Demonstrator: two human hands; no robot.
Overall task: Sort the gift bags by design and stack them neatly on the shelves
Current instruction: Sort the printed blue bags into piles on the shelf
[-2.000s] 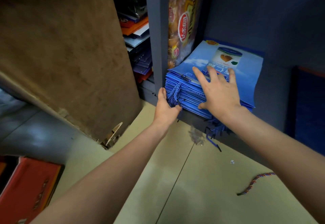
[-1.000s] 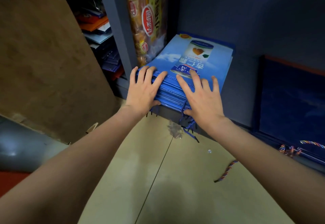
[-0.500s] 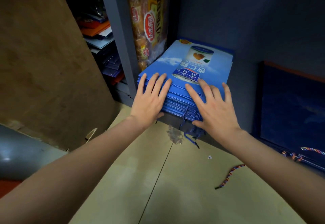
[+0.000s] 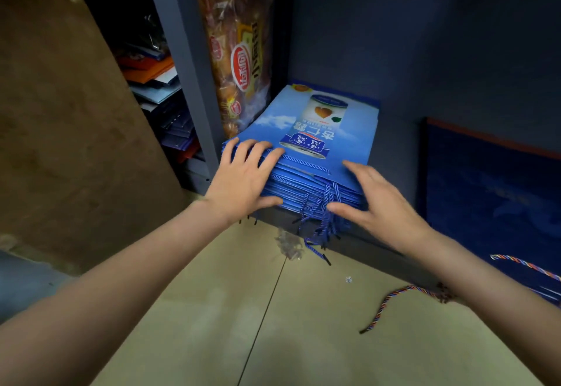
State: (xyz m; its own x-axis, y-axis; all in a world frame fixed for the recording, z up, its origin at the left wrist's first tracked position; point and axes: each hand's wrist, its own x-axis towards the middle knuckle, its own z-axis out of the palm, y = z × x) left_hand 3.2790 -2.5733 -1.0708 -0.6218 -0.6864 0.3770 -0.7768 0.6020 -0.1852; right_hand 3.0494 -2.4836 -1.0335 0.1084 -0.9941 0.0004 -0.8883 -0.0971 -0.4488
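A stack of flat light-blue gift bags (image 4: 328, 130) with a can picture lies on the bottom shelf, blue cord handles (image 4: 318, 212) hanging over the shelf's front edge. My left hand (image 4: 243, 179) lies on the stack's near left corner, fingers spread on top and thumb against the front. My right hand (image 4: 376, 203) is at the near right corner, fingers spread and slightly blurred, thumb by the cords. Dark blue bags (image 4: 491, 191) lie on the same shelf to the right.
A clear packet of snacks (image 4: 239, 61) stands behind the grey shelf post (image 4: 185, 61). Orange and blue bags (image 4: 161, 97) are piled in the left bay. A brown board (image 4: 60, 118) leans at left. A loose multicoloured cord (image 4: 391, 303) lies on the tan floor.
My left hand came up from the stack's side onto its top left corner. My right hand slid from the top toward the near right corner. The stack's front edges look more even.
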